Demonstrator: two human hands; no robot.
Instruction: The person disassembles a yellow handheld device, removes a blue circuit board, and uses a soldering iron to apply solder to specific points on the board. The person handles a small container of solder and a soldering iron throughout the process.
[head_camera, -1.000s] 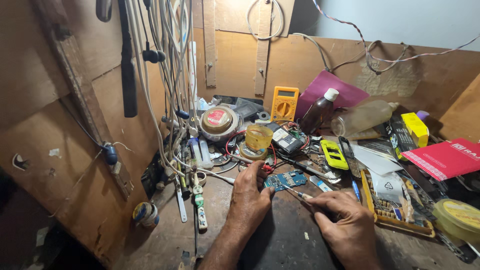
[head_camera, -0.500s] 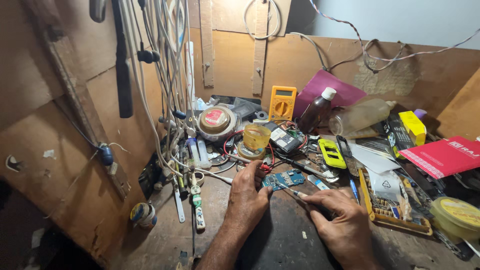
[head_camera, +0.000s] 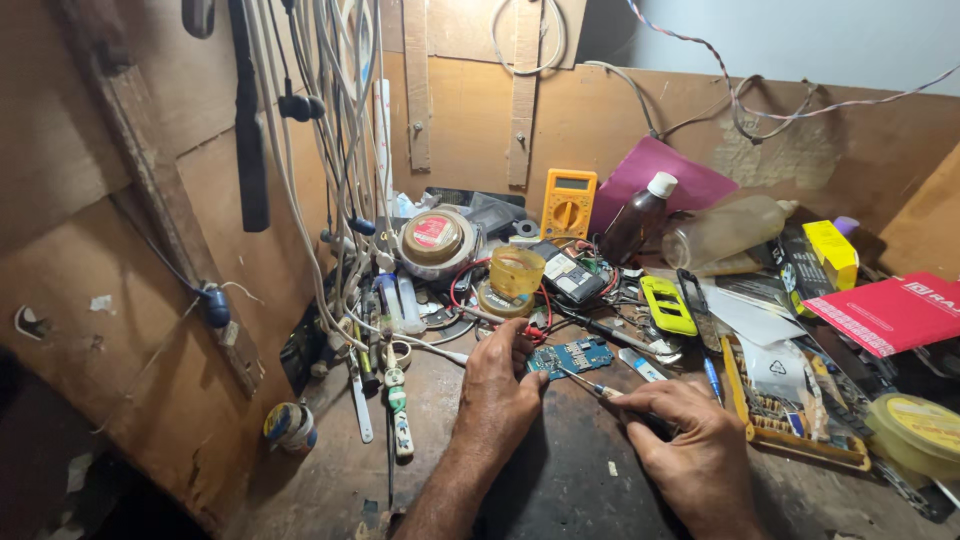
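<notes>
A small blue circuit board (head_camera: 573, 356) lies on the dark workbench in front of me. My left hand (head_camera: 498, 392) rests just left of it, fingertips pinching its near left edge. My right hand (head_camera: 690, 455) grips a thin screwdriver (head_camera: 590, 385), whose metal tip touches the board from the right. A red and a black wire run from the clutter to the board's far left corner.
Behind the board stand a yellow multimeter (head_camera: 567, 203), a brown bottle (head_camera: 638, 220), a clear yellow cup (head_camera: 516, 272) and a round tin (head_camera: 433, 238). A yellow phone frame (head_camera: 668, 304), a red box (head_camera: 893, 313) and a parts tray (head_camera: 790, 415) crowd the right. Cables (head_camera: 330, 170) hang at left.
The view has shifted slightly. Both hands stay at the board, with the screwdriver tip still on it.
</notes>
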